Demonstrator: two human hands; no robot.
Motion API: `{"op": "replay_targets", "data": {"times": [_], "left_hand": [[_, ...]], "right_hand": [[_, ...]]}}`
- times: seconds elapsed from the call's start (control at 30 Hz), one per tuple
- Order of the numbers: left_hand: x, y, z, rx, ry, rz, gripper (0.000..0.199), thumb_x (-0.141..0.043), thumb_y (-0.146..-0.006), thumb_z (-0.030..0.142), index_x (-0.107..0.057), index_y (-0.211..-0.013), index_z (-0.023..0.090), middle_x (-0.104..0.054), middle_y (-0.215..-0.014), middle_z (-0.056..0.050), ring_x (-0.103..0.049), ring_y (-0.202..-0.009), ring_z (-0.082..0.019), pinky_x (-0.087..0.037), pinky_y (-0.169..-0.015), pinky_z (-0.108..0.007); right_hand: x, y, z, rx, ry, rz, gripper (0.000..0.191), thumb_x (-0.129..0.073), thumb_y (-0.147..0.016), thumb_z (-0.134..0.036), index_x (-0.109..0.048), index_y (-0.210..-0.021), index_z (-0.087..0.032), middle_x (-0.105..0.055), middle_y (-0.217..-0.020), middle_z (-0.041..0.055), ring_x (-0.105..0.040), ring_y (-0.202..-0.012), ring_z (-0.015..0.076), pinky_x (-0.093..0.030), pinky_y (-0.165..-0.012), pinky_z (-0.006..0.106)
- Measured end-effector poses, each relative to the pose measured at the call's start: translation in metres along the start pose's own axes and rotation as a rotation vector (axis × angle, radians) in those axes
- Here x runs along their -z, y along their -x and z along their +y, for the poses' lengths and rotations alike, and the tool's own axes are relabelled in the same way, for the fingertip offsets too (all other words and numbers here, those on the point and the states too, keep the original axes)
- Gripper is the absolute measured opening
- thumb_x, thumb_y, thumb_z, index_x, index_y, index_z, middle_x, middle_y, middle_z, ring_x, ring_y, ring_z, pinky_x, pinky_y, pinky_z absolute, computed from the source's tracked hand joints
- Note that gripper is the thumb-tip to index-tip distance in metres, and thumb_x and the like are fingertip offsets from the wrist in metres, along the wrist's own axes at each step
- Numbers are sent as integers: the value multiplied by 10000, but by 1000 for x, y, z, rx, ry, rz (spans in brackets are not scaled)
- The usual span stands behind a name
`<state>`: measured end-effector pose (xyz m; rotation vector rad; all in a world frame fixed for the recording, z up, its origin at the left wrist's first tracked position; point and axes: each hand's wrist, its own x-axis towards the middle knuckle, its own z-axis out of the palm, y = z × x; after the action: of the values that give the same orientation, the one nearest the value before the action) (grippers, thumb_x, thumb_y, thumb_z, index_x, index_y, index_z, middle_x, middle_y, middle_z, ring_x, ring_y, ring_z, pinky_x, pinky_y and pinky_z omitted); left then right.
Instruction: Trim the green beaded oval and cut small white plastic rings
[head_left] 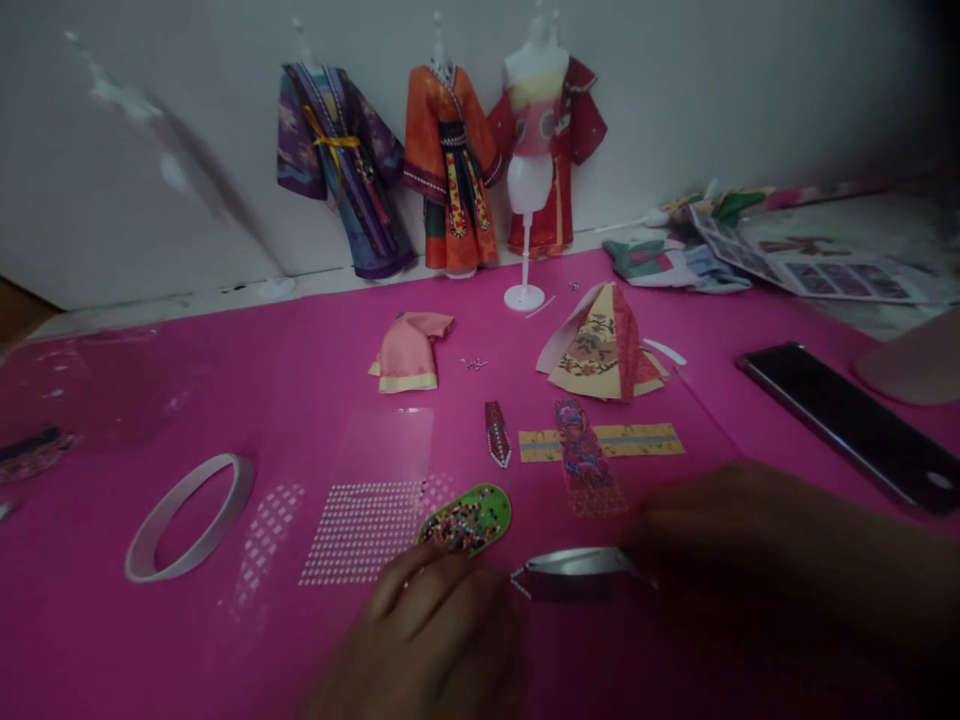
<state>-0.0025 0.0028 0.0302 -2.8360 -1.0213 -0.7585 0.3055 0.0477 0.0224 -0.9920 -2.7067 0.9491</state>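
My right hand [750, 550] is clenched on a pair of metal tweezers [574, 572], their tips pointing left toward my left hand [427, 625]. That left hand rests loosely curled on the pink tabletop [112, 620], grasping nothing I can make out, its fingertips just beside the green oval piece [466, 518] speckled with tiny beads. I judge the step in hand to be fine decorating work: picking up small stones with the tweezers. The next move calls for a steady, short reach, since the sticker-gem sheet [364, 530] lies touching the green piece on its left.

Beyond, a narrow red strip [496, 432], a patterned sash [589, 455] and a folded yellow skirt [604, 345] sit close together, so room ahead is tight. A pink paper top [410, 352] lies further back. Left of the sheet, a white ring [187, 515] stands well apart, with open room around it. A dark phone [855, 425] lies near my right forearm, at the mat's edge. Three dressed mannequins [450, 165] stand against the wall.
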Motion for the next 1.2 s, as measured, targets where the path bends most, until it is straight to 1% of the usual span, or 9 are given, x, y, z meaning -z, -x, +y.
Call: {"op": "replay_targets", "data": {"times": [0.03,0.13,0.23,0.4,0.6,0.73,0.93,1.07,1.2], "left_hand": [[-2,1,0,-10,-15,-15,247,-482,-1055,274,-726,-1021,271,-776,-929,76,-682,-929,-123,-455,-893,-265],[-7,7,2,34,-23,-65,243,-481,-1056,288,-718,-1087,246,-772,-1000,63,-657,-990,-140,-432,-950,-287],[-11,10,4,57,-19,-109,289,-432,-1073,305,-715,-1080,248,-769,-1019,69,-633,-1016,-152,-416,-962,-301],[-17,11,6,48,-54,-135,350,-366,-1090,323,-709,-1057,261,-768,-998,83,-623,-973,-163,-399,-965,-319],[-18,12,3,7,-77,-172,304,-419,-1073,367,-703,-1051,260,-768,-1033,78,-632,-987,-167,-368,-982,-329],[-14,14,3,24,-65,-197,335,-376,-1086,351,-698,-1061,262,-760,-1048,74,-628,-993,-165,-343,-1004,-339],[-14,15,4,24,-67,-187,343,-380,-1082,377,-701,-1081,256,-754,-1067,65,-605,-1024,-175,-340,-1006,-340],[-15,14,3,33,-63,-198,344,-381,-1082,371,-706,-1076,258,-752,-1057,63,-595,-1025,-182,-332,-1017,-345],[-15,10,3,27,-64,-190,337,-381,-1083,365,-703,-1091,264,-750,-1059,73,-591,-1017,-176,-326,-1008,-338]], "right_hand": [[8,-2,-7,-3,-23,-72,326,-596,-922,-146,-638,-1147,-378,-731,-1074,-81,-701,-902,132,-520,-793,215],[20,-7,-17,-24,-23,-81,314,-591,-926,-132,-625,-1126,-371,-726,-1064,-78,-694,-894,135,-505,-782,238],[16,-6,-15,-35,-16,-80,280,-548,-937,-106,-634,-1084,-329,-722,-1006,-51,-679,-834,126,-497,-783,233],[11,-4,-15,-3,-3,-52,363,-537,-908,-76,-636,-1166,-311,-726,-1097,-4,-687,-940,155,-493,-838,245],[11,-4,-18,-33,18,-55,394,-541,-894,-63,-628,-1149,-350,-733,-1101,-44,-697,-900,156,-485,-770,272],[9,-4,-17,-34,28,-60,374,-527,-906,-69,-632,-1143,-338,-734,-1101,-36,-699,-910,163,-483,-776,279],[13,-6,-19,-32,-36,-80,445,-546,-881,-46,-615,-1195,-354,-719,-1179,-42,-695,-990,159,-469,-818,271],[12,-7,-18,-43,-32,-92,395,-573,-882,-63,-622,-1126,-370,-723,-1100,-73,-694,-919,145,-454,-759,267],[8,-5,-15,-32,-12,-53,372,-573,-882,-73,-627,-1101,-369,-725,-1047,-75,-687,-862,143,-452,-735,268]]}}
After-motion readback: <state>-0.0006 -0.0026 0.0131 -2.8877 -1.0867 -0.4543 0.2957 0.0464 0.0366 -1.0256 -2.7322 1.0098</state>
